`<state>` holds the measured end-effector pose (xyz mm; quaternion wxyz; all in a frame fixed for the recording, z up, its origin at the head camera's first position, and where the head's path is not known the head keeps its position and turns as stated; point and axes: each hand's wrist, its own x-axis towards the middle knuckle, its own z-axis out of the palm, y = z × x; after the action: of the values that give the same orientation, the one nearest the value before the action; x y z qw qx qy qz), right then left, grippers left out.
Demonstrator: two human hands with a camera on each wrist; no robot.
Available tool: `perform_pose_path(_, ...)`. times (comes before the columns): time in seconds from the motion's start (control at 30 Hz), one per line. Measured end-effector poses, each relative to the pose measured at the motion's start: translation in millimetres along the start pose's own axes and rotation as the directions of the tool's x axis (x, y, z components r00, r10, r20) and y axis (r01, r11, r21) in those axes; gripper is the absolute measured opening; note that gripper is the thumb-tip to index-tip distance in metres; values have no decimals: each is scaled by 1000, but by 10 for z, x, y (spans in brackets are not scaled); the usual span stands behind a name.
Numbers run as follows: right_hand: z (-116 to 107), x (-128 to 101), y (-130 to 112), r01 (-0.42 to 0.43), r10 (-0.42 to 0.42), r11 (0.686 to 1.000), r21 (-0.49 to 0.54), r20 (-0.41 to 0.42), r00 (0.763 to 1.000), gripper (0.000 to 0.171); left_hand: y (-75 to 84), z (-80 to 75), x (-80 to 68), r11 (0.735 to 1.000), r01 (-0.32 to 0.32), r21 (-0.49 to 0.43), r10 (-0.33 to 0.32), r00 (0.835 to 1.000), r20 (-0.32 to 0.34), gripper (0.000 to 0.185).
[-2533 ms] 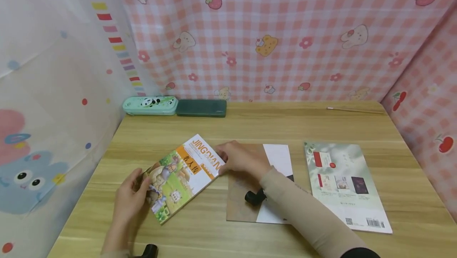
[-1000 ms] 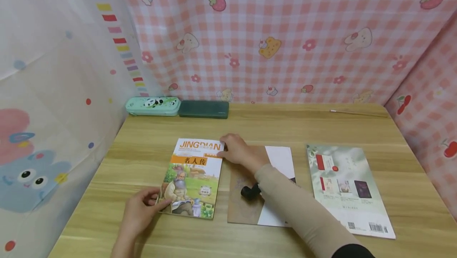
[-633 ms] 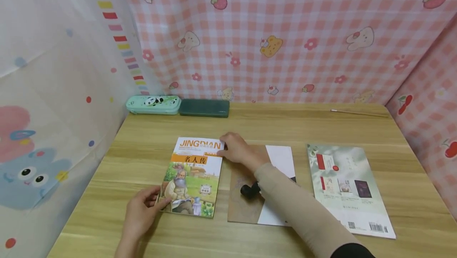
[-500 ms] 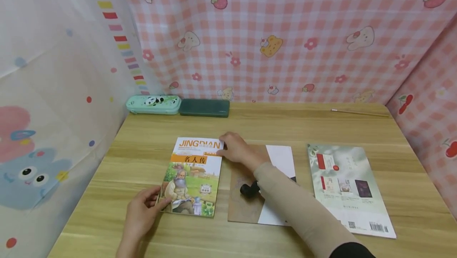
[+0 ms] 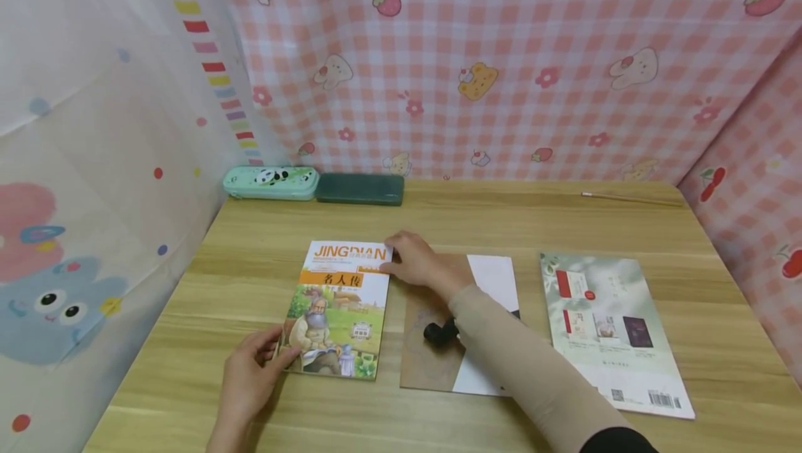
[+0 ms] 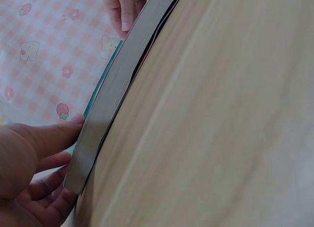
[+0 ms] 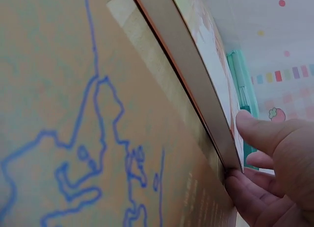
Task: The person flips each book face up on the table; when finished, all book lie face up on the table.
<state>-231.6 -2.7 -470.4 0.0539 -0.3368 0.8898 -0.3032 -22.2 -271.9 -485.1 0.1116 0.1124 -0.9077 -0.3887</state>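
A paperback book with "JINGDIAN" in orange and a bearded figure on its cover lies upright to my view, left of the table's middle. My left hand pinches its lower left corner, thumb on the cover. In the left wrist view that left hand has its thumb above the page edges and fingers beneath. At the upper right corner, my right hand pinches the book too. The right wrist view has the right hand with thumb over the cover and fingers at the lower edge.
A brown and white book lies under my right forearm, partly covered by it. Further right is a pale green book. At the back stand a mint panda pencil case and a dark green case; a pencil lies back right.
The book has turned from a slant to nearly straight, both hands moving with it; the left hand came down and right. Over the last second, hands and book have stayed almost still.
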Motion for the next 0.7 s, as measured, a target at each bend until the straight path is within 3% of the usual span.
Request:
perform_pose_path(0.13, -23, -45, 26, 12, -10, 999, 45, -31, 999, 32, 52, 22, -12, 999, -30, 25, 31, 999, -35, 47)
perform_pose_path(0.3, -80, -113, 66, -40, 45, 994, 98, -50, 998, 55, 126, 61, -21, 996, -84, -7, 84, 994, -68, 54)
perform_pose_path(0.47, -146, -169, 105, -33, 38, 994, 108, -45, 998, 57, 212, 134, -37, 991, -127, -37, 124, 990, -65, 53)
perform_pose_path(0.7, -219, -251, 173, -63, 63, 996, 61, -9, 998, 59, 384, 319, -82, 964, -239, -116, 238, 971, -16, 55)
